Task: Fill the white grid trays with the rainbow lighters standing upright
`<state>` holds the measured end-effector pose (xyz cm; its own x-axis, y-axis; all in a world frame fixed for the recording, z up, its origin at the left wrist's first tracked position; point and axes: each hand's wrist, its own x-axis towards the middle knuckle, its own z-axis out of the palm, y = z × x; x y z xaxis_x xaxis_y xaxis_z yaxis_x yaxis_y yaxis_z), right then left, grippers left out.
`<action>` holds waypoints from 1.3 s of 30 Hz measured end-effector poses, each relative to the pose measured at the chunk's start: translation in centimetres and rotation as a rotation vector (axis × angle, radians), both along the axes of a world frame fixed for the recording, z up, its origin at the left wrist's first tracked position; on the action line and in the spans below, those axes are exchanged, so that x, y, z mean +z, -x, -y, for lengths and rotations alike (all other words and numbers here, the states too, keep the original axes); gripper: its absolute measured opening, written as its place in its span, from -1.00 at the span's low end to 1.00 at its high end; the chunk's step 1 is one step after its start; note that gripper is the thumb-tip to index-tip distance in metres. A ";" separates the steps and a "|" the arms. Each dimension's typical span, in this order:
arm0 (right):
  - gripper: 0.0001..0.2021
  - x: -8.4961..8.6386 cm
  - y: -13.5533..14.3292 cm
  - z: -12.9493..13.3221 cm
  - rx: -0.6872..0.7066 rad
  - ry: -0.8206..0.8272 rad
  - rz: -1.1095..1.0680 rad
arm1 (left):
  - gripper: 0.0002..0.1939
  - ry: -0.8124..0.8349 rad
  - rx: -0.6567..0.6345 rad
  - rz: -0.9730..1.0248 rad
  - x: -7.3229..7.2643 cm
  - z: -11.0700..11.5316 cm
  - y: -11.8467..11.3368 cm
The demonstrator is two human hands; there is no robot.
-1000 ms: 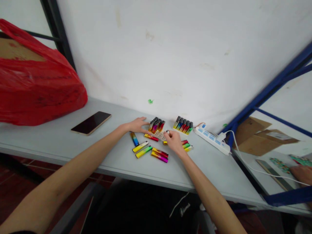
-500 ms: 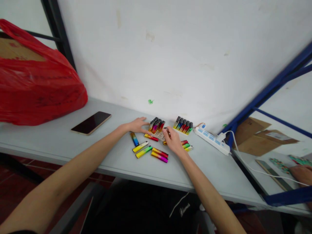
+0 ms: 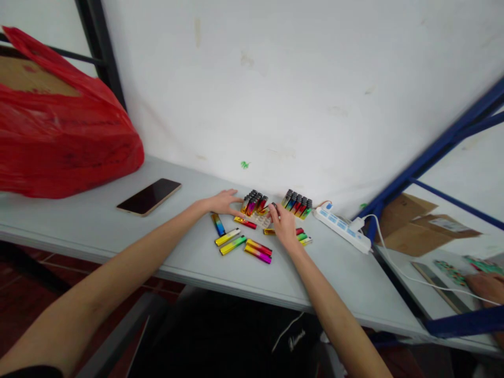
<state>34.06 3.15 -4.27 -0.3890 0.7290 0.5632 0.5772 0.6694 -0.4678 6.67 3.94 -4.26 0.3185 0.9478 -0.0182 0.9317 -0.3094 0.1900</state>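
My left hand [image 3: 225, 202] lies at the left side of a small pale tray [image 3: 261, 220], fingers spread, thumb near its front left corner. Several upright lighters [image 3: 254, 202] with dark tops fill the tray's left part. Over its right end my right hand [image 3: 284, 224] is closed on a lighter, of which only the dark top [image 3: 274, 206] shows; the rest is hidden by the fingers. In front lie several loose lighters, among them a red-yellow lighter [image 3: 245, 222], a green-yellow lighter [image 3: 233, 245] and a purple-yellow lighter [image 3: 258, 254].
A second group of upright lighters [image 3: 297, 203] stands by the wall, right of my right hand. Farther right is a white power strip [image 3: 343, 228] with a cable. A phone [image 3: 149, 197] and a red bag [image 3: 66, 142] are on the left. Another person's hand [image 3: 486, 286] shows far right.
My right hand has shifted slightly to the right with the lighter. My left hand stays at the tray's side. The view has moved a little.
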 end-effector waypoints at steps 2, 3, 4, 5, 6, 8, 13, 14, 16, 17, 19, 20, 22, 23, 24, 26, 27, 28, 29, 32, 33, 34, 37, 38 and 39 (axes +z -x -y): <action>-0.68 -0.1 0.3 -0.2 0.032 0.028 0.022 | -0.05 0.002 -0.005 0.006 0.0 0.0 0.0; -0.70 -0.2 0.4 -0.3 0.040 0.044 0.044 | -0.05 0.000 -0.010 0.007 0.0 0.0 0.0; -0.72 -0.2 0.6 -0.5 0.043 0.058 0.071 | -0.06 -0.002 -0.013 0.008 0.0 0.0 0.0; -0.74 -0.2 0.8 -0.6 0.044 0.068 0.104 | -0.06 -0.003 -0.012 0.009 -0.1 0.0 0.0; -0.75 -0.2 1.0 -0.7 0.042 0.072 0.143 | -0.06 -0.003 -0.009 0.010 -0.1 0.0 0.1; -0.76 -0.1 1.4 -0.9 0.027 0.064 0.225 | -0.06 0.003 0.002 0.013 -0.1 -0.1 0.1; -0.69 0.2 1.9 -0.5 -0.122 -0.030 0.424 | -0.04 0.014 -0.002 0.000 -0.1 -0.1 0.1; -0.68 0.2 1.9 -0.4 -0.144 -0.052 0.458 | -0.04 0.011 -0.002 0.001 0.0 -0.1 0.1; -0.69 0.1 2.0 -0.1 -0.146 -0.075 0.505 | -0.04 0.007 0.002 0.008 0.0 -0.1 0.1; -0.69 0.1 1.9 0.0 -0.132 -0.080 0.515 | -0.03 0.005 0.003 0.010 0.0 0.0 0.1; -0.67 0.2 1.7 0.0 -0.111 -0.096 0.503 | -0.03 0.002 0.006 0.008 0.0 0.0 0.1; -0.65 0.3 1.5 0.0 -0.103 -0.107 0.478 | -0.04 0.000 0.004 0.006 0.0 0.0 0.0; -0.61 0.9 0.6 -0.3 -0.085 -0.123 0.405 | -0.06 -0.001 -0.001 0.005 0.1 0.1 0.0; -0.60 1.3 -0.1 -0.5 -0.071 -0.125 0.366 | -0.06 -0.001 -0.001 0.006 0.1 0.1 0.0; -0.60 1.7 -0.9 -0.8 -0.063 -0.123 0.332 | -0.06 -0.002 0.000 0.009 0.2 0.2 -0.1; -0.63 2.5 -3.1 -1.6 -0.039 -0.095 0.308 | -0.06 0.001 0.002 0.010 0.3 0.2 -0.1; -0.66 2.9 -4.5 -2.0 -0.032 -0.055 0.318 | -0.05 0.004 0.002 0.011 0.3 0.2 -0.1; -0.69 3.2 -5.9 -2.4 -0.017 0.011 0.353 | -0.04 0.007 0.000 0.011 0.3 0.2 -0.1; -0.72 3.5 -7.4 -2.7 -0.012 0.094 0.394 | -0.03 0.011 -0.005 0.011 0.3 0.2 -0.1; -0.71 4.1 -11.4 -3.3 -0.168 0.321 0.443 | -0.02 0.020 -0.008 0.006 0.3 0.1 0.0; -0.69 4.1 -12.3 -3.2 -0.204 0.380 0.450 | -0.02 0.021 -0.005 0.003 0.3 0.1 0.0; -0.65 4.1 -13.0 -3.1 -0.227 0.453 0.459 | -0.02 0.020 -0.002 0.001 0.3 0.1 0.0; -0.41 3.6 -13.4 -2.6 -0.228 0.635 0.497 | -0.04 0.005 0.001 0.010 0.3 0.1 -0.1; -0.32 3.5 -13.1 -2.5 -0.220 0.657 0.507 | -0.05 -0.001 0.000 0.015 0.3 0.2 -0.1; -0.26 3.3 -12.7 -2.4 -0.211 0.655 0.508 | -0.07 -0.005 -0.001 0.019 0.4 0.2 -0.1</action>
